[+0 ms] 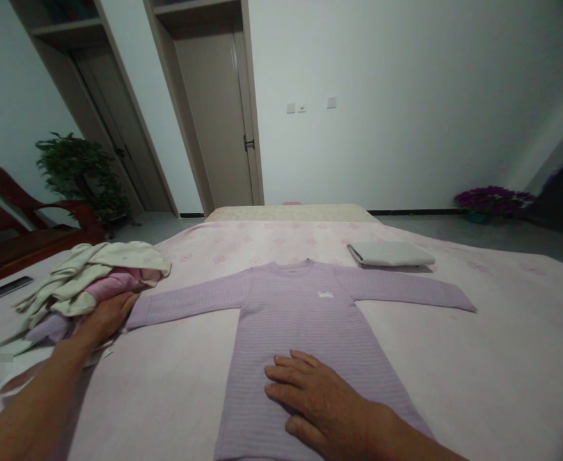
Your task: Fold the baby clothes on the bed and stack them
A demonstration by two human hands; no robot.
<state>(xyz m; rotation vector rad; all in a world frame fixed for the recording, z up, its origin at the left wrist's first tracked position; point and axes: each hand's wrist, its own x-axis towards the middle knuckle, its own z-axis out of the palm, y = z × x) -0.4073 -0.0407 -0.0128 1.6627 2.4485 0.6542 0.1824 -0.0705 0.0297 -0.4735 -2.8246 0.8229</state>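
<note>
A lilac striped long-sleeved shirt lies spread flat, its neckline away from me and both sleeves stretched sideways. On its chest is a small white patch. My right hand rests palm down on the lower front, open with fingers extended. At the cuff of the left-hand sleeve is my left hand, its fingers stretched out and low, against a heap of clothes. That heap holds cream, pink and lilac fabric, partly hidden by my left hand and forearm.
A folded light-grey cloth item lies beyond the right sleeve on the pink sheet. A dark flat object is at the left edge. Beyond stand a wooden bench, a leafy plant and purple flowers.
</note>
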